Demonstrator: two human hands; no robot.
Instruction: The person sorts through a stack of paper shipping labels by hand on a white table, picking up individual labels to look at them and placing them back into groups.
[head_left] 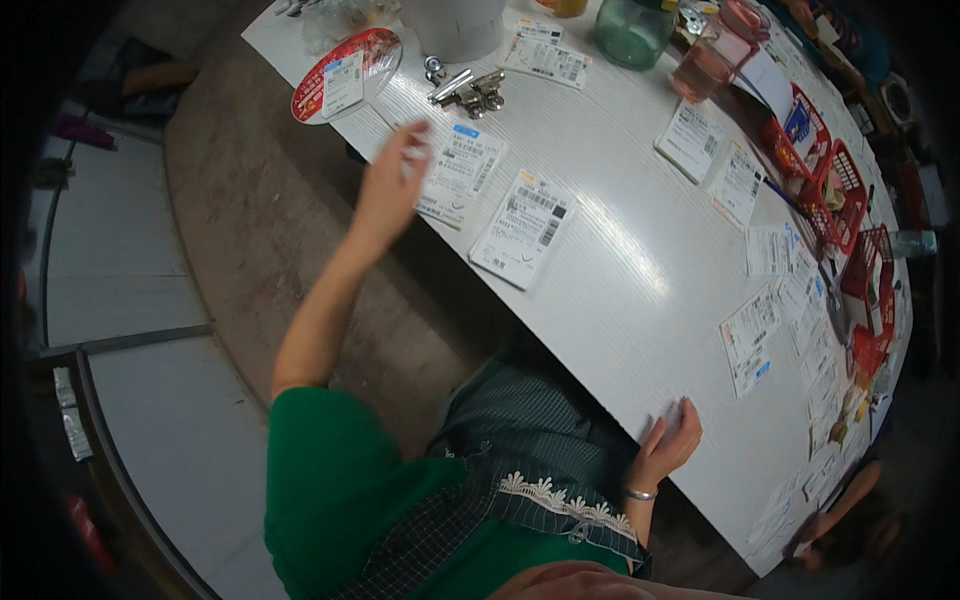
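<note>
My left hand (392, 185) is over the table's edge, beside a stack of white printed labels (461, 168) with a blue mark on top. Its fingers are slightly blurred, loosely bent and apart, with nothing visible in them. A second label stack (522, 228) with an orange mark lies just right of the first. My right hand (670, 447), with a bracelet at the wrist, rests at the near table edge. Its fingers are stretched out and hold nothing.
Metal binder clips (470, 93) lie by a grey bucket (455, 28) and a red round fan (345, 78). A green jar (634, 32) and a pink bottle (712, 58) stand farther back. Red baskets (836, 195) and more label sheets (750, 335) line the right side. Another person's arm (845, 500) is at lower right.
</note>
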